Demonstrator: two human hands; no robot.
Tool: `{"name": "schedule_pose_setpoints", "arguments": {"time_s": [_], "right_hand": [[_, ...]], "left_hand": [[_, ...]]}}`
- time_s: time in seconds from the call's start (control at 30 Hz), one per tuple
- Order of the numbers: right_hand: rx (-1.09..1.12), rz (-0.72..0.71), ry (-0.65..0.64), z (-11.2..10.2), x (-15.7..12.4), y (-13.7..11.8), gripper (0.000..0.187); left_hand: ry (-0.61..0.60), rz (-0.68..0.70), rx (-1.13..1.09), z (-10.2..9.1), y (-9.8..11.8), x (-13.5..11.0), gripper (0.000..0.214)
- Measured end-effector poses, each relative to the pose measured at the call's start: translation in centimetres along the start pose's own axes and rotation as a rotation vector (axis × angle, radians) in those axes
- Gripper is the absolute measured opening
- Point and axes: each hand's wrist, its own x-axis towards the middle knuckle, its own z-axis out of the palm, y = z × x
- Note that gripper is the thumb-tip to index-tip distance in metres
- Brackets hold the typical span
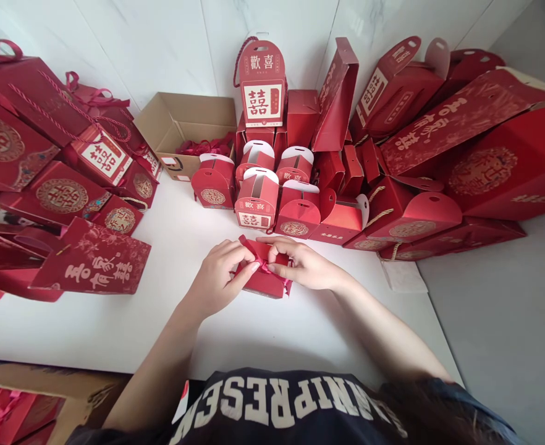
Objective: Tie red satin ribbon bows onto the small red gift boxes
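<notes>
A small red gift box (266, 288) lies on the white table in front of me, with a dark pink ribbon (262, 266) across its top. My left hand (221, 272) is at the box's left side, thumb and forefinger pinched on the ribbon near its middle. From the right, my right hand (303, 262) pinches the same ribbon, its fingers curled over the box top. Ribbon ends stick out at the upper left and lower right of the box. The fingers partly hide the knot or bow at the middle.
Small red handled boxes (254, 198) stand in rows behind my hands. An open cardboard carton (189, 114) with ribbon inside sits at the back. Larger red boxes crowd the left (59, 185) and right (416, 204). Another carton (82, 386) of red boxes is at lower left.
</notes>
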Motion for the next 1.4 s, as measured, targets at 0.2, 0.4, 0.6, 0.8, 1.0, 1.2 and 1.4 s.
{"name": "schedule_pose_setpoints", "arguments": {"time_s": [0.2,0.4,0.6,0.8,1.0,1.2,1.4], "right_hand": [[0.055,0.143,0.044,-0.3,-0.2,-0.2,0.007],[0.022,0.213,0.080,-1.0,-0.5,-0.5,0.009],[-0.142,0.281,0.169,-0.9,-0.8,-1.1,0.010],[-0.177,0.155,0.071,-1.8,-1.4,-1.2,0.003],[-0.062,0.063,0.038,-2.6,-1.1,-0.4,0.023],[-0.002,0.026,-0.049,-1.8,-0.5,0.3,0.010],[0.024,0.024,-0.034,-1.6,-0.4,0.5,0.015]], "left_hand": [[-0.028,-0.030,0.006,-0.9,-0.5,-0.4,0.018],[-0.049,-0.047,0.007,-0.8,-1.1,-0.6,0.017],[-0.016,-0.067,0.066,-0.3,-1.2,-0.6,0.017],[0.068,-0.133,0.044,-0.4,-1.3,-0.5,0.017],[0.063,-0.122,-0.183,-0.2,-1.6,-0.1,0.009],[0.000,-0.120,-0.193,0.1,-1.6,0.0,0.014],[-0.093,-0.144,-0.178,-0.3,-1.3,0.2,0.020]]}}
